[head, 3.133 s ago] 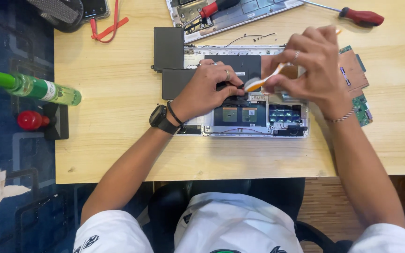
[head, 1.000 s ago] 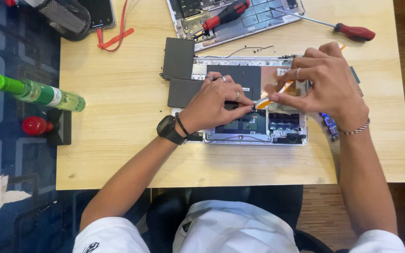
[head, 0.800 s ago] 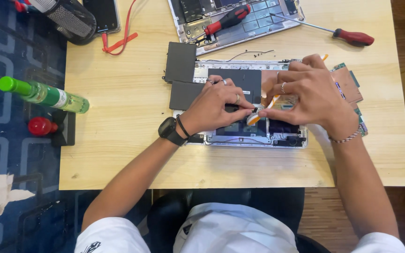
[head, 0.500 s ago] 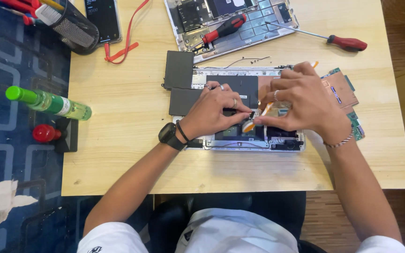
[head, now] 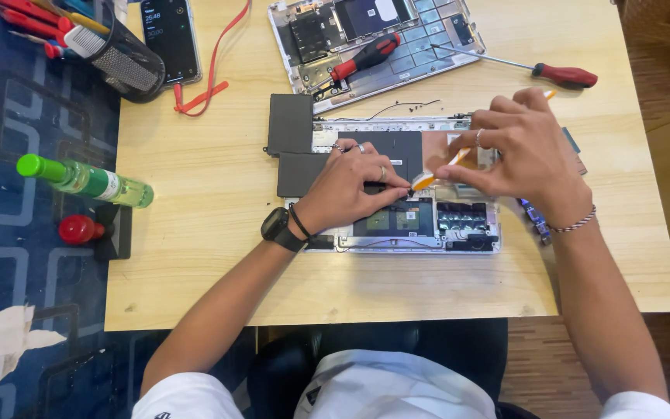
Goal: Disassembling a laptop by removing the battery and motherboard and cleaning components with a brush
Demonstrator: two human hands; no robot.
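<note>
Wooden table [head: 195, 256] — right hand [head: 521, 155] pinches orange pry tool [head: 443, 167], left hand [head: 350, 190] fingertips press opened laptop [head: 412, 233].

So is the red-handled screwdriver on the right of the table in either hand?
No, the red-handled screwdriver lies alone on the table, while the right hand holds an orange tool.

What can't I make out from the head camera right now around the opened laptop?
- Tip of the orange pry tool: hidden where the left hand meets it.
- Right part of the opened laptop: covered by the right hand.
- Green circuit board: mostly behind the right wrist.
- Tool cup: its tools cut off by the top edge.
</note>
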